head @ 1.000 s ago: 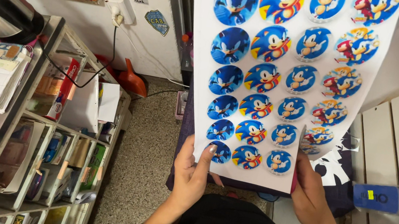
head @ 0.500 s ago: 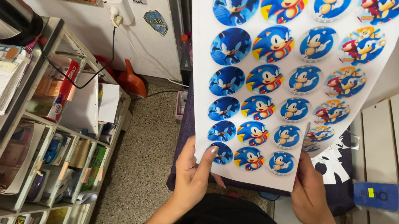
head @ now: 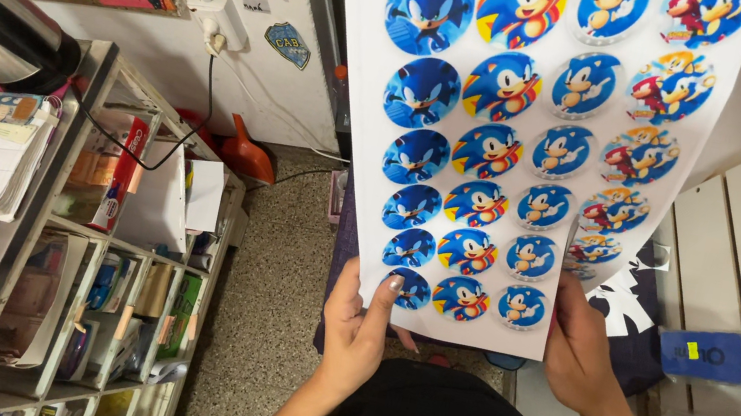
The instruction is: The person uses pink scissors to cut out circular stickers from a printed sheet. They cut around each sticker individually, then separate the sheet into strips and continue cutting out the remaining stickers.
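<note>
Head view: left hand and right hand pinch bottom edge of sticker sheet. All round stickers on sheet, none peeled.

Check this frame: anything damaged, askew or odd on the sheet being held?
Yes. The sticker sheet has a cut-away lower right corner beside the right hand. The left hand holds the intact corner.

White sticker sheet, rows of round blue cartoon stickers, held up flat, bottom corners gripped.
</note>
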